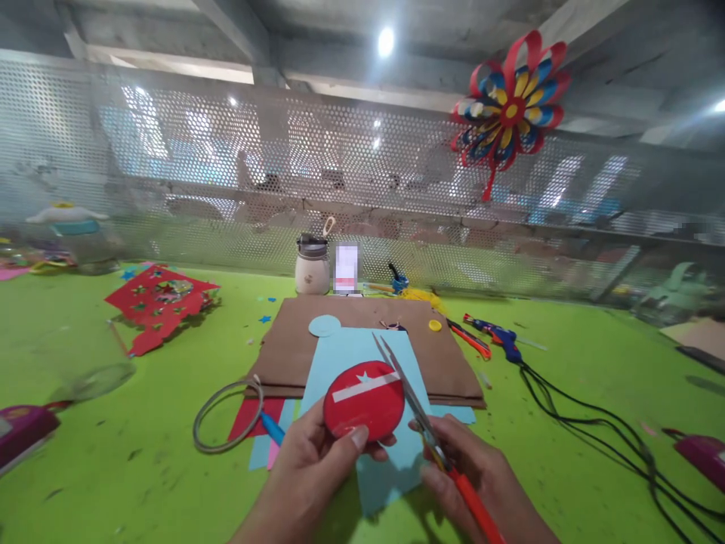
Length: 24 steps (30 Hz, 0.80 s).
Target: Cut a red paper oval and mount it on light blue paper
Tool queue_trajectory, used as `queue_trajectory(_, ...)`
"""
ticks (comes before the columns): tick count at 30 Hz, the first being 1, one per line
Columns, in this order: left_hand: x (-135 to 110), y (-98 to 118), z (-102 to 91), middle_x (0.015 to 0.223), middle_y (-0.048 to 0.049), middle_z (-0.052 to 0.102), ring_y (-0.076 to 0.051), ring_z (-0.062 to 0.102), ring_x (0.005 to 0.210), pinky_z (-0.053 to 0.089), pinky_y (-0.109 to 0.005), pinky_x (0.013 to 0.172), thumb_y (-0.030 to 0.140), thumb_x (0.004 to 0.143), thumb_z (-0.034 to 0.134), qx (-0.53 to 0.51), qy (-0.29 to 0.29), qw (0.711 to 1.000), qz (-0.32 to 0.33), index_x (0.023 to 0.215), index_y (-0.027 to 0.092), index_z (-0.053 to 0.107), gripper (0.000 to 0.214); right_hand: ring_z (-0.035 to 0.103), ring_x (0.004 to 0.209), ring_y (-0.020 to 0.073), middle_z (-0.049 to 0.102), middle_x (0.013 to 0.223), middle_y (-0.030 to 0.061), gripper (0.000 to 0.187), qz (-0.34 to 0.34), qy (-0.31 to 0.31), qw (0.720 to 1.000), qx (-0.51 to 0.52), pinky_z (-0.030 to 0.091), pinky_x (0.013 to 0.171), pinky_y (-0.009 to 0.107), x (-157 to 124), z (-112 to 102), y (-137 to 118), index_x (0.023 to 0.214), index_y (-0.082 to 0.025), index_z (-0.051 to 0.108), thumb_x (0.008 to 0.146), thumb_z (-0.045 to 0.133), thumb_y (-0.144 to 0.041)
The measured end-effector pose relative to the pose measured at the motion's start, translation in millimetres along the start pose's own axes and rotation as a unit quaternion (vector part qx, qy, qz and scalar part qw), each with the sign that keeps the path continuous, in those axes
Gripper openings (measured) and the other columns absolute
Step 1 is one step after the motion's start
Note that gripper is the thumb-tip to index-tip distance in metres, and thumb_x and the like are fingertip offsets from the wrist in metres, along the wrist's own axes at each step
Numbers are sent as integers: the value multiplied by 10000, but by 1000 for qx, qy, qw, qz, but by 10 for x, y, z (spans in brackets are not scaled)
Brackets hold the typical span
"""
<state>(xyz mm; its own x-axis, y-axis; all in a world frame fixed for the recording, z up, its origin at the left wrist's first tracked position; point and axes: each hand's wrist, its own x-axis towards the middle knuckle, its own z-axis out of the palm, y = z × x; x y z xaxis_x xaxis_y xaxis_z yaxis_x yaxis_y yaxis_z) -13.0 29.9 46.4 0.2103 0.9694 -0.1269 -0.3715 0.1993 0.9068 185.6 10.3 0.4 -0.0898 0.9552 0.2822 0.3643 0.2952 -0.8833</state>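
Note:
Between the thumb and fingers of my left hand is a red paper disc with a pale strip across it and a small star-shaped cut-out. My right hand grips orange-handled scissors, their blades slightly apart and pointing away from me, right beside the disc's right edge. Under both hands lies a light blue paper sheet, partly over a stack of brown cardboard. A light blue paper circle rests at the sheet's far left corner. The thumb hides part of the disc's lower edge.
To the right are a blue glue gun with black cable and an orange utility knife. A lidded jar stands behind the cardboard. At left lie red cut-out paper and a grey cord loop. A paper flower hangs above.

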Motion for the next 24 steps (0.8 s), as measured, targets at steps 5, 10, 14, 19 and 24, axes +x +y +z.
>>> queue_trajectory(5, -17, 14, 30, 757, -39, 739, -169, 669, 702, 522, -278, 751, 348, 708, 795, 15, 7, 999, 30, 882, 195, 698, 251, 614, 760, 205, 641, 890, 76, 390, -8, 15, 1000, 24, 515, 695, 292, -4, 25, -12, 1086, -195, 676, 828, 641, -486)
queue_trajectory(10, -8, 5, 22, 730, -36, 732, -173, 667, 683, 520, -285, 729, 365, 711, 790, 32, -13, 998, 47, 856, 187, 693, 250, 621, 756, 194, 651, 897, 69, 315, -15, 18, 999, 29, 505, 692, 278, 0, 25, -46, 1063, -205, 686, 827, 671, -413)
queue_trajectory(14, -1, -6, 18, 734, -35, 737, -173, 668, 680, 520, -283, 720, 348, 711, 789, 27, 3, 999, 43, 863, 186, 688, 244, 618, 744, 188, 645, 866, 59, 308, -18, 33, 999, 37, 504, 681, 272, -1, 27, -71, 1048, -199, 690, 818, 680, -403)
queue_trajectory(19, -20, 9, 38, 745, -44, 746, -187, 684, 697, 527, -293, 734, 346, 714, 784, 36, 2, 999, 40, 887, 182, 697, 255, 596, 713, 181, 640, 839, 58, 317, -9, 36, 999, 21, 490, 652, 268, -5, 29, -91, 1028, -187, 699, 816, 674, -422)
queue_trajectory(24, 13, -8, 4, 775, -46, 756, -189, 694, 700, 537, -298, 739, 343, 728, 779, 41, -3, 997, 59, 890, 186, 706, 237, 583, 701, 172, 636, 838, 52, 309, -17, 32, 999, 15, 472, 636, 259, -4, 20, -111, 1029, -192, 697, 818, 672, -416)
